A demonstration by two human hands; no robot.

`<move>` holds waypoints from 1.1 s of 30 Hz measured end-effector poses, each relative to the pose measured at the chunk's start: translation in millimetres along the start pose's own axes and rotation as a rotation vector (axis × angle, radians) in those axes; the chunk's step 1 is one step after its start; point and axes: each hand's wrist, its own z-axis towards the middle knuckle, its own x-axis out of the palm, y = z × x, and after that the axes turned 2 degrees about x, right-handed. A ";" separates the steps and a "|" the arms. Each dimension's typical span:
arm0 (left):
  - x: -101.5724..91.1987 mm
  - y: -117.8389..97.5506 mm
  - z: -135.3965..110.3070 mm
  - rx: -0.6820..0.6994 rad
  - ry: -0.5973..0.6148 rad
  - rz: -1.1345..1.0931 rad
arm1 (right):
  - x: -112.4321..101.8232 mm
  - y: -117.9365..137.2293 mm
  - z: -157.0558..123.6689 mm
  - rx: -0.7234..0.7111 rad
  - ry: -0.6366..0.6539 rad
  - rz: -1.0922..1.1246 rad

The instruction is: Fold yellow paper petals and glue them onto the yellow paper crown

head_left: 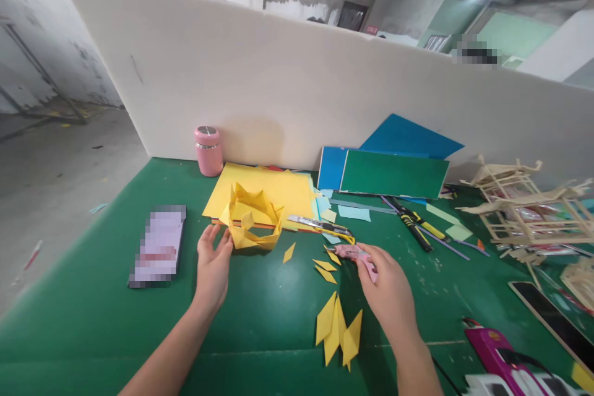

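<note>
My left hand (pixel 214 266) is beside a folded yellow paper crown (pixel 257 238), its fingers apart and the nearest fingertip at the crown's left edge. The crown stands upright, with pointed tips around a ring. My right hand (pixel 387 281) is closed round a small pink glue gun (pixel 355 253), its metal nozzle pointing left. Small yellow paper diamonds (pixel 325 266) lie between my hands. Closer to me are several larger folded yellow diamonds (pixel 331 328), some overlapping. Behind the glue gun lies a utility knife (pixel 320 224), across the edge of a stack of yellow paper (pixel 273 182).
A pink flask (pixel 208 151) and a purple, blurred flat object (pixel 160 246) are on the left. Green and blue boards (pixel 394 173) lean against the white partition (pixel 278 80). Pliers (pixel 411 226), wooden stick models (pixel 524 204) and a magenta tool (pixel 501 359) occupy the right.
</note>
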 end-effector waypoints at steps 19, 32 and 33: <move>5.0 10.7 -50.0 0.382 0.285 0.302 | 7.5 -32.3 -10.0 0.071 -0.076 -0.132; 11.3 33.2 -45.4 0.630 0.945 1.127 | 13.3 -54.7 -9.8 0.216 0.111 -0.023; 10.7 31.6 -45.1 0.618 0.939 1.097 | 12.1 -55.3 -9.4 0.235 0.125 -0.003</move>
